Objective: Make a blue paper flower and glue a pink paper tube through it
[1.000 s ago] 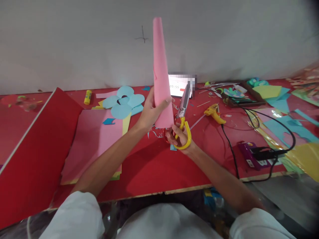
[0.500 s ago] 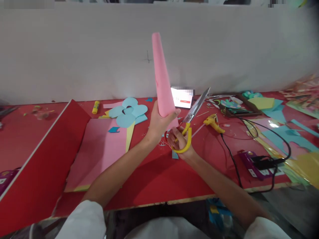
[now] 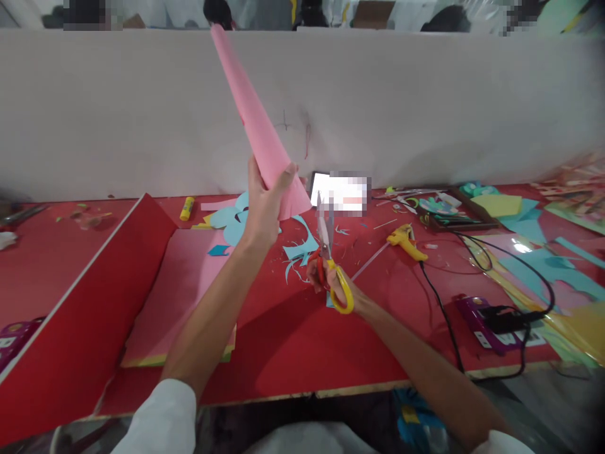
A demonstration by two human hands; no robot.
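Observation:
My left hand is wrapped around the wide lower end of a rolled pink paper cone, which tilts up and to the left. In my right hand is a pair of scissors with red and yellow handles. Their blades point upward, slightly apart, just right of the cone's wide end and not touching it. Below the cone lie curved blue paper scraps. Partly behind my left forearm is a blue paper flower.
A yellow glue gun with a black cord lies at right, near a purple power strip. A lit phone leans at the wall. A pink paper stack, red upright board and glue stick are at left.
The pink cone has swung left and tilted further left in my left hand. The scissors have turned from pointing up-right to pointing nearly straight up, and the blades have moved left.

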